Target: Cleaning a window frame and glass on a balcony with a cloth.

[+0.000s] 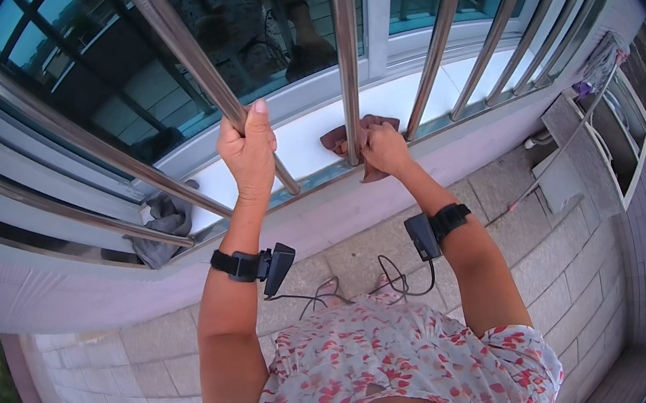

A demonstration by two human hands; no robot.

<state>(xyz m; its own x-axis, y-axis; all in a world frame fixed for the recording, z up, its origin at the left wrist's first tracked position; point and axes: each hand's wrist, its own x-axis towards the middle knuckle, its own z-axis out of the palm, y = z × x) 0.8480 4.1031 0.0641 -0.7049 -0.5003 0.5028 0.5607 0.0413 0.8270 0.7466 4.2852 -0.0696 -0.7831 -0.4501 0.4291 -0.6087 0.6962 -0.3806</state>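
Observation:
My left hand (249, 150) is wrapped around a stainless steel window bar (189, 48), its thumb lying up along the metal. To the right, my right hand (383, 146) grips a brown cloth (377, 121) at the foot of another steel bar (347, 45). Part of the cloth reaches behind that bar onto the white tiled sill (303, 143), and a corner hangs down over the front of the bottom rail (320, 178). On the sill's left end a crumpled grey cloth (169, 221) lies between the bars, partly hidden by one of them.
Behind the bars stands a sliding window (253, 45) with reflective glass. A mop (604, 57) leans by a stone sink (585, 148) at the right. Cables (394, 278) hang from devices strapped to both forearms. Paving tiles (155, 370) cover the floor.

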